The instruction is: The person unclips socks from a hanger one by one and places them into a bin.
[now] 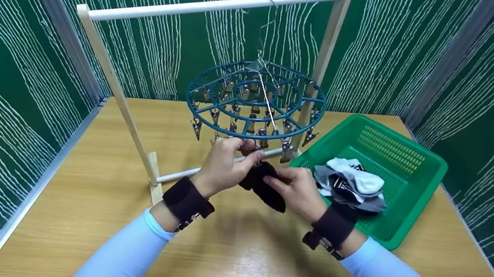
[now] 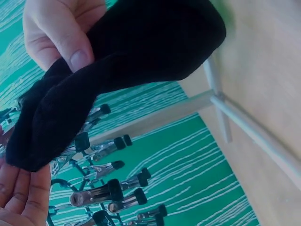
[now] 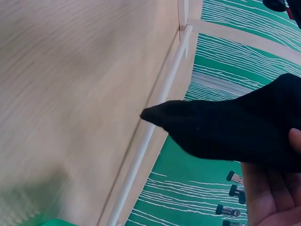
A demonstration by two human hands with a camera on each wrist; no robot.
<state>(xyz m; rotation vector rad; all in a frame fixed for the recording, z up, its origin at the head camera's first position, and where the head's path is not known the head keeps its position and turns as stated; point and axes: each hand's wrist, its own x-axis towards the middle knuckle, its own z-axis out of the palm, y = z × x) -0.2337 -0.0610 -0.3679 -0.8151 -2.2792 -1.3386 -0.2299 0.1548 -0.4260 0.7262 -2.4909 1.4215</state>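
A black sock (image 1: pixel 271 192) hangs between my two hands, just below the front rim of a round teal clip hanger (image 1: pixel 247 135). My left hand (image 1: pixel 227 164) grips the sock's upper end, right by the hanging metal clips. Farther down, my right hand (image 1: pixel 299 193) pinches the sock between thumb and fingers. In the left wrist view the right thumb (image 2: pixel 80 59) presses on the dark cloth, and the left fingers (image 2: pixel 26 190) lie at its narrow end. The sock's free tip (image 3: pixel 153 114) points down toward the table in the right wrist view.
A wooden rack with a white top bar (image 1: pixel 215 6) carries the hanger by its hook. On the right stands a green basket (image 1: pixel 428 178) holding a pile of white, grey and black socks (image 1: pixel 356 183). Green, white-streaked walls surround the wooden table (image 1: pixel 232 267).
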